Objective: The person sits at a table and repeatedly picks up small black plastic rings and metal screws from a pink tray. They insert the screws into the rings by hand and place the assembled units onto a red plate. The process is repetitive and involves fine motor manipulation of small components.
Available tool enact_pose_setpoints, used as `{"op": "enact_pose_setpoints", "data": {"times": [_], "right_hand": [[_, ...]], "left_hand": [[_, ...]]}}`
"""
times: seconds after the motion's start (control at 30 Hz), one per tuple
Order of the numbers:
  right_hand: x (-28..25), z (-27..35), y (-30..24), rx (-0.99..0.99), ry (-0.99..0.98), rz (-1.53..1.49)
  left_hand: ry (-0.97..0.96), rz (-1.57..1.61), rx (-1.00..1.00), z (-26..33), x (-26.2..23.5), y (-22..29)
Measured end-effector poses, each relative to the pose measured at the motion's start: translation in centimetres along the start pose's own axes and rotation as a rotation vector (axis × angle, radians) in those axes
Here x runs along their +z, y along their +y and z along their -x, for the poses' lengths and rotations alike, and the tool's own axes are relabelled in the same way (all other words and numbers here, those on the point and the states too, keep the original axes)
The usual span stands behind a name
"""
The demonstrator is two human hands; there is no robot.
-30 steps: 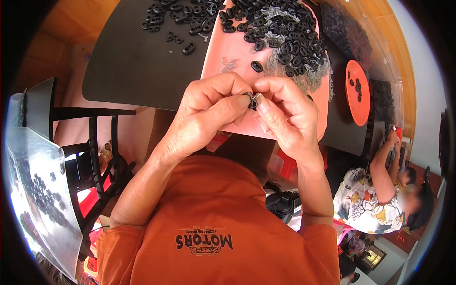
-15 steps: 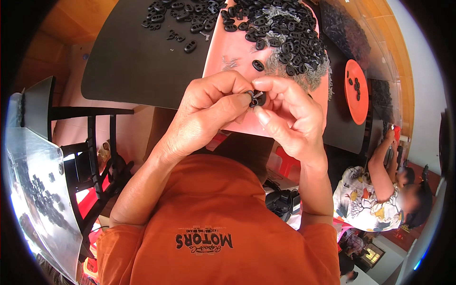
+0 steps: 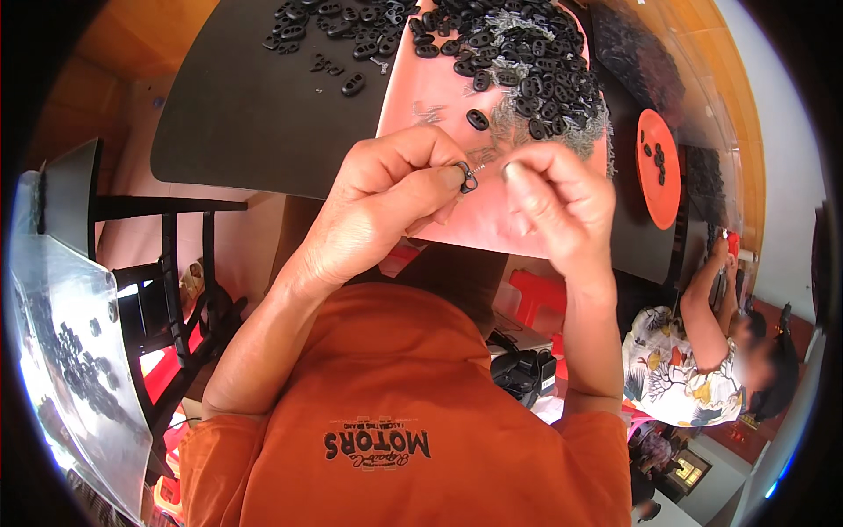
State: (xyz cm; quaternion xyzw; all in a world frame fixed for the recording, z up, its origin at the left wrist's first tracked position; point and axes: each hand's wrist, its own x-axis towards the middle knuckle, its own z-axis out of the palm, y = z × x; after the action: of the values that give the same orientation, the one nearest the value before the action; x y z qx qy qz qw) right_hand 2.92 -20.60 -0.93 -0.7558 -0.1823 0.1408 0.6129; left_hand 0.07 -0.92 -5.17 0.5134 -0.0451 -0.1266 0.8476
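Both hands are apart from each other above the near end of a pink tray (image 3: 479, 221). On the left, the person's left hand (image 3: 378, 198) clamps 1 small black oval piece (image 3: 468, 180) between thumb and forefinger, so that part of it is hidden by the fingertips. From its upper right a thin spring (image 3: 479, 168) sticks out toward the right hand (image 3: 566, 202). That right hand hangs just beside the spring, its fingers curled and its thumb and forefinger near each other; it is slightly blurred, and I cannot tell whether it grips anything.

Farther up the tray lies a heap of black pieces (image 3: 549, 75), most of them oval with 2 holes, mixed with pale springs (image 3: 575, 151). Nearer the hands, 1 loose oval (image 3: 477, 119) lies on the pink surface. Left of the tray, on the dark table (image 3: 237, 132), more black parts (image 3: 338, 26) are scattered, with 1 oval (image 3: 353, 84) somewhat apart from the rest. Right of the tray, an orange plate (image 3: 650, 195) carries several small black pieces (image 3: 659, 158). Beyond the right forearm, near the view's right side, another person in a patterned shirt (image 3: 685, 373) raises an arm.
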Motion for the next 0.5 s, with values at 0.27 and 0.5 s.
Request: {"op": "enact_pose_setpoints", "data": {"times": [0.27, 0.5], "right_hand": [[-1.7, -0.3, -0.7, -0.019, -0.003, 0.017], [-1.3, -1.1, -0.6, -0.046, -0.061, 0.169]], "left_hand": [[-0.068, -0.221, -0.103, -0.5, 0.6, 0.1], [-0.086, -0.262, -0.011, -0.6, 0.9, -0.2]]}}
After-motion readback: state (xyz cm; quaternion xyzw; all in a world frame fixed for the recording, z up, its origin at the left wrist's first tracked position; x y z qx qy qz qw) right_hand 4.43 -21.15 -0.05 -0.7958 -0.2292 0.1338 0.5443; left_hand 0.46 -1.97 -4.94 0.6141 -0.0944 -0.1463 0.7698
